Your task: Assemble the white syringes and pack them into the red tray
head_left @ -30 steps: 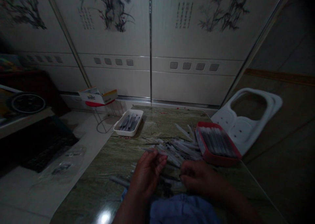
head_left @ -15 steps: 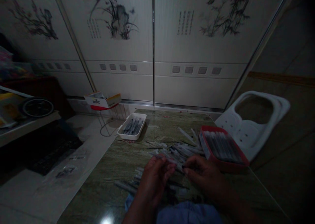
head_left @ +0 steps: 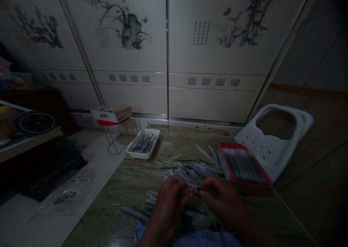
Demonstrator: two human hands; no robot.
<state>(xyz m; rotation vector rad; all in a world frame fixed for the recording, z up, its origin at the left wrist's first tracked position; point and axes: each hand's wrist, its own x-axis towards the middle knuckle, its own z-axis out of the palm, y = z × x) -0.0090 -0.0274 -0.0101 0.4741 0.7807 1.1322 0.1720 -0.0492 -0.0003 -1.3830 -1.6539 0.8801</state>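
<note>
My left hand (head_left: 170, 201) is closed around a slim clear pen barrel (head_left: 190, 184). My right hand (head_left: 224, 196) meets it from the other side, thumb and forefinger pinching a small dark piece at the barrel's end. Whether that piece is a cap, tip or refill is too dim to tell. Just beyond my hands lies a loose heap of clear pen parts (head_left: 202, 168). More pens (head_left: 136, 213) lie beside my left wrist, and dark small parts below my hands are hard to make out.
A red box (head_left: 247, 188) packed with pens stands at the right of the table (head_left: 174, 142). At the far left corner is a white tray (head_left: 141, 155) of pens. A white plastic chair (head_left: 266, 145) leans behind the red box. An open carton (head_left: 110, 115) rests on a red stool.
The camera view has tilted up a little, so everything sits slightly lower and further left. My hands stay together at the pen barrel, the right one still pinching its dark end.
</note>
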